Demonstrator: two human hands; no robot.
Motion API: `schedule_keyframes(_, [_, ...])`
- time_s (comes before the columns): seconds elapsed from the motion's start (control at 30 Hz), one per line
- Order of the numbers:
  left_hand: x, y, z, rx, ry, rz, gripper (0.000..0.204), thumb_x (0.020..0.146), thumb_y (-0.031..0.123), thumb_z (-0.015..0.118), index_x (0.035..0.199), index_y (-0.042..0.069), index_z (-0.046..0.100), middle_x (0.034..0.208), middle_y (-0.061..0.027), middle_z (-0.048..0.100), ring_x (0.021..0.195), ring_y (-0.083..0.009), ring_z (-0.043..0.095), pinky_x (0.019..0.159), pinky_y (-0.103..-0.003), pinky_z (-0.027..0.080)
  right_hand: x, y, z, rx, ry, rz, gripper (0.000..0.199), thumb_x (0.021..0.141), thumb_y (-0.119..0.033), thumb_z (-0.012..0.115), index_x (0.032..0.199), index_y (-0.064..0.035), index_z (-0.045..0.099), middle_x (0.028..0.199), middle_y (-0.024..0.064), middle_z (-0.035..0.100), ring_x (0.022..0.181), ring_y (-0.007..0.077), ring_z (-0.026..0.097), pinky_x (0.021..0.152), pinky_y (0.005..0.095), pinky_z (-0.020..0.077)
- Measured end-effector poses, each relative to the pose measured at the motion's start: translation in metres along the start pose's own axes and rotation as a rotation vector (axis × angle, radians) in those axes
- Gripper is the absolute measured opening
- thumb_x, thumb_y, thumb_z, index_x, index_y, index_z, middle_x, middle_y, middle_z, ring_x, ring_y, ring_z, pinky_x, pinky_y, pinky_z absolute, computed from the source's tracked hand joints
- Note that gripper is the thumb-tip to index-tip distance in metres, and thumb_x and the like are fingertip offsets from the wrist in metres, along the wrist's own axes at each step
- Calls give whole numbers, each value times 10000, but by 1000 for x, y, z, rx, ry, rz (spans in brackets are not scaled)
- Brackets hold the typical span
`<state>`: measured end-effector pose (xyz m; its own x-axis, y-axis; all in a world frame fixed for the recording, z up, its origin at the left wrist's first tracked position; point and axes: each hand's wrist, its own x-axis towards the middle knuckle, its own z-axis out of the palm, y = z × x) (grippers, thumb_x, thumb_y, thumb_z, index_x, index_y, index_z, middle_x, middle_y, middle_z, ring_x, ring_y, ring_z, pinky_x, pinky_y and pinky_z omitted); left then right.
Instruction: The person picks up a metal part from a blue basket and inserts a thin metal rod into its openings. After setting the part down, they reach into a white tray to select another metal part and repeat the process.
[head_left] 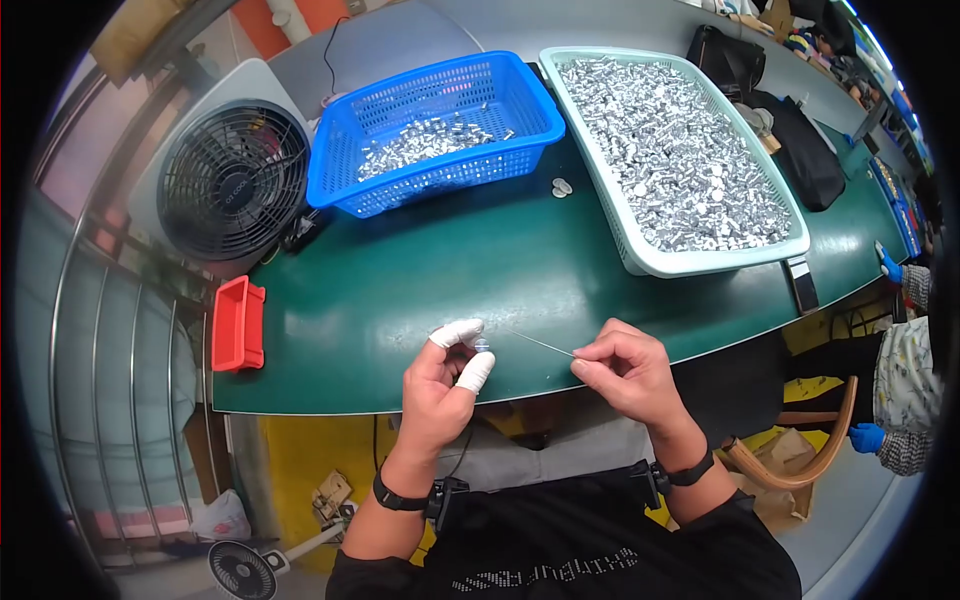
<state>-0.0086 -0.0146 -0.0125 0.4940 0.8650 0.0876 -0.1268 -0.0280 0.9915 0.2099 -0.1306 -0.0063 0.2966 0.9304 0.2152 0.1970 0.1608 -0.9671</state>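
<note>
My left hand (pixel 440 385), with white tape or finger covers on thumb and forefinger, pinches a small silvery metal part (pixel 482 345) above the table's near edge. To its right, my right hand (pixel 628 370) grips the end of a thin straight metal rod or wire (pixel 540 343) between thumb and fingertips. The rod's far end points up and left, close to the small part; whether the two touch I cannot tell. Many similar small metal parts fill the pale green basket (pixel 655 262) at the back right. Fewer lie in the blue basket (pixel 440 165) at the back left.
The green table (pixel 400 265) spans the space before me. A red tray (pixel 238 325) sits at its left edge, below a large fan (pixel 235 180). Loose metal pieces (pixel 562 187) lie between the baskets. At far right are a dark bag (pixel 800 150) and another person's blue-gloved hand (pixel 866 437).
</note>
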Motion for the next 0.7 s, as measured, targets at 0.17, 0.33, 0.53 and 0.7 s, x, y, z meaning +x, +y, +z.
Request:
schedule_keyframes(0.17, [1,0,0,29,5,-7,342,900,-68,632,1234,-8,594,1082,-81,636,947,-146,619,750,-273,539,1,1,3,-26,23,-11,59,818,22,744,868,0,723,756,10,561,626,56,504,543,210,371])
schedule_keyframes(0.33, [3,3,-4,-252,-43,-116,282,952,-21,580,1233,-2,593,1115,-114,669,952,-172,640,760,-299,536,2,0,4,-43,17,-9,61,814,14,750,866,-2,722,739,12,556,616,62,503,543,216,376])
schedule_keyframes(0.53, [14,-2,-15,-866,-172,-301,263,997,93,525,1244,22,583,1126,-118,660,980,-233,626,760,-345,515,0,0,3,-18,1,-10,67,826,29,739,885,0,726,788,5,568,658,46,509,555,201,366])
schedule_keyframes(0.7, [14,-5,-13,-937,-191,-315,282,1005,163,517,1255,42,569,1122,-100,636,998,-240,586,778,-340,472,-2,-2,2,87,2,43,71,824,31,741,885,-1,725,790,6,571,667,48,513,562,201,366])
